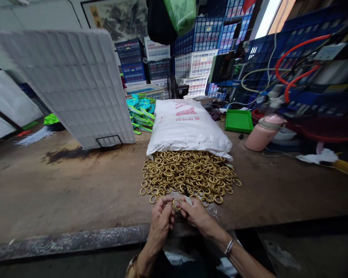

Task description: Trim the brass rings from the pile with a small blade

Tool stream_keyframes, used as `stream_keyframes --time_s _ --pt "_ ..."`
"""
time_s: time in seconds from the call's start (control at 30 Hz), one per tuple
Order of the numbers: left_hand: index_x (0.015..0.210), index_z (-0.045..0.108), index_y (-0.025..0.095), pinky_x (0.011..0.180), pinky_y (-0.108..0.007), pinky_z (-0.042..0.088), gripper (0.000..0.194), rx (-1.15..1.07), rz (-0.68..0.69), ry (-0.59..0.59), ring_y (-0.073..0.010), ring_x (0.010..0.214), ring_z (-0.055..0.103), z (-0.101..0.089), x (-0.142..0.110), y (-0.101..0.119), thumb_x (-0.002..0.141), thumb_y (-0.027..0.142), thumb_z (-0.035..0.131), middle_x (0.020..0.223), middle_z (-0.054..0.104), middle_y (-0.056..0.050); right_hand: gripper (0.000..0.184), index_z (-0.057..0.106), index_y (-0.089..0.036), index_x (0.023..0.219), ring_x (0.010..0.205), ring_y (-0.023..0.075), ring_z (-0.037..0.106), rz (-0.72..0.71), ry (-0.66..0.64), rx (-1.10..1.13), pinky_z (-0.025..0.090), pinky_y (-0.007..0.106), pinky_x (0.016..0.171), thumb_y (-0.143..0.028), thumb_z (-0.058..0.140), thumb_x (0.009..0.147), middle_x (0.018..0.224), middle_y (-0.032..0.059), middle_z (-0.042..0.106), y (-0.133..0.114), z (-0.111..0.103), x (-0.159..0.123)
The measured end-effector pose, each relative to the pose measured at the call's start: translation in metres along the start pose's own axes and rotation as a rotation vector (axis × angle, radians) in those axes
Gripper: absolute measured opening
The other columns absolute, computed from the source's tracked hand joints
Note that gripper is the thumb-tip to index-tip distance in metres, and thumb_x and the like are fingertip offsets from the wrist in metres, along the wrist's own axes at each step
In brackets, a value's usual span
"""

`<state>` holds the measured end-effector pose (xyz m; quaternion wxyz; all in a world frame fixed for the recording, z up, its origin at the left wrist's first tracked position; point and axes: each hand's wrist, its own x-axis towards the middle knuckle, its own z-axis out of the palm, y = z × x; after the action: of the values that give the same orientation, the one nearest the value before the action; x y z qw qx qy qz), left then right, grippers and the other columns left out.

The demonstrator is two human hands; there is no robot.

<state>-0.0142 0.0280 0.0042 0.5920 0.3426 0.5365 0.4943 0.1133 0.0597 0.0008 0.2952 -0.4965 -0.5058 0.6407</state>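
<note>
A heap of gold-coloured rings (188,172) spills from the open mouth of a white sack (187,125) with red print, lying on the brown worktable (60,189). My left hand (161,221) and my right hand (197,216) meet at the near edge of the heap, both with fingers curled. Together they pinch a single gold ring (176,205) between their fingertips. A small white piece shows at my right fingertips; what it is I cannot make out. A bracelet sits on my right wrist.
A white gridded panel (72,83) leans upright at the back left. Teal and green plastic parts (140,112), a green tray (239,121) and a pink jug (263,133) stand behind the sack. Blue and white crates (197,50) are stacked at the back; hoses and machinery on the right.
</note>
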Motion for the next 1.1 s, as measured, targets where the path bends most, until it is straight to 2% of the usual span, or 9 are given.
stream_keyframes --time_s 0.13,0.2,0.27,0.4,0.53,0.7,0.8,0.97,1.1 --pt "0.094 0.061 0.016 0.042 -0.018 0.036 0.028 0.078 0.136 -0.054 -0.0077 0.043 0.044 -0.002 -0.001 0.006 0.071 0.031 0.059 0.059 0.056 0.002 0.021 0.041 -0.02 0.068 0.032 0.002 0.015 0.1 -0.152 0.202 0.01 0.017 0.033 -0.039 0.05 0.07 0.045 -0.012 0.032 -0.016 -0.002 -0.009" --pt "0.089 0.066 0.017 0.056 -0.021 0.042 0.022 0.118 0.219 -0.088 -0.0126 0.058 0.053 -0.003 -0.001 0.008 0.069 0.026 0.061 0.071 0.062 -0.004 0.018 0.041 -0.02 0.07 0.032 0.0014 0.016 0.168 -0.203 0.236 0.011 0.016 0.033 -0.036 0.051 0.068 0.045 -0.012 0.034 -0.019 -0.004 -0.012" --pt "0.085 0.069 0.018 0.07 -0.024 0.042 0.018 0.168 0.288 -0.134 -0.0174 0.074 0.056 -0.005 -0.002 0.01 0.07 0.024 0.06 0.082 0.065 -0.006 0.016 0.041 -0.021 0.071 0.032 0.0012 0.018 0.238 -0.229 0.267 0.012 0.015 0.034 -0.033 0.051 0.065 0.044 -0.012 0.036 -0.02 -0.004 -0.014" --pt "0.082 0.07 0.019 0.073 -0.026 0.041 0.016 0.263 0.328 -0.174 -0.0186 0.074 0.056 -0.009 -0.002 0.01 0.073 0.021 0.056 0.076 0.065 -0.005 0.014 0.042 -0.02 0.071 0.031 0.0011 0.018 0.279 -0.241 0.232 0.011 0.015 0.033 -0.031 0.05 0.065 0.045 -0.0115 0.038 -0.017 -0.003 -0.012" --pt "0.076 0.069 0.019 0.068 -0.024 0.039 0.013 0.333 0.347 -0.084 -0.0173 0.068 0.053 -0.011 -0.001 0.007 0.072 0.021 0.057 0.07 0.063 -0.003 0.021 0.042 -0.02 0.069 0.03 0.0026 0.018 0.156 -0.01 0.039 0.013 0.017 0.031 -0.041 0.043 0.072 0.044 -0.0108 0.037 -0.011 -0.002 -0.006" --pt "0.072 0.068 0.018 0.066 -0.023 0.038 0.011 0.362 0.387 -0.071 -0.016 0.066 0.051 -0.006 0.001 0.007 0.072 0.022 0.057 0.065 0.06 -0.003 0.025 0.044 -0.019 0.061 0.045 0.0072 0.037 -0.164 0.143 -0.292 0.031 0.019 0.045 -0.041 0.044 0.074 0.048 -0.0068 0.041 -0.001 -0.004 0.002" --pt "0.063 0.062 0.017 0.055 -0.021 0.037 0.017 0.323 0.314 -0.101 -0.0121 0.055 0.048 -0.001 0.001 0.008 0.073 0.028 0.057 0.056 0.054 0.0 0.023 0.044 -0.019 0.06 0.052 0.0089 0.04 -0.223 0.182 -0.368 0.033 0.02 0.05 -0.038 0.043 0.073 0.053 -0.0052 0.043 0.002 -0.004 0.005" --pt "0.066 0.052 0.017 0.033 -0.016 0.021 0.031 0.135 -0.043 -0.216 -0.0045 0.032 0.03 -0.001 0.001 0.003 0.073 0.047 0.054 0.044 0.044 0.006 0.018 0.045 -0.019 0.061 0.056 0.0101 0.042 -0.197 0.205 -0.398 0.034 0.021 0.054 -0.034 0.045 0.07 0.056 -0.0044 0.046 -0.002 -0.005 0.004" --pt "0.066 0.05 0.016 0.033 -0.015 0.022 0.034 -0.013 -0.113 -0.297 -0.0031 0.033 0.031 -0.001 -0.001 0.001 0.073 0.049 0.053 0.047 0.045 0.005 0.015 0.045 -0.019 0.062 0.056 0.01 0.043 -0.226 0.193 -0.406 0.035 0.021 0.056 -0.031 0.044 0.071 0.057 -0.0044 0.047 -0.003 -0.008 0.004"
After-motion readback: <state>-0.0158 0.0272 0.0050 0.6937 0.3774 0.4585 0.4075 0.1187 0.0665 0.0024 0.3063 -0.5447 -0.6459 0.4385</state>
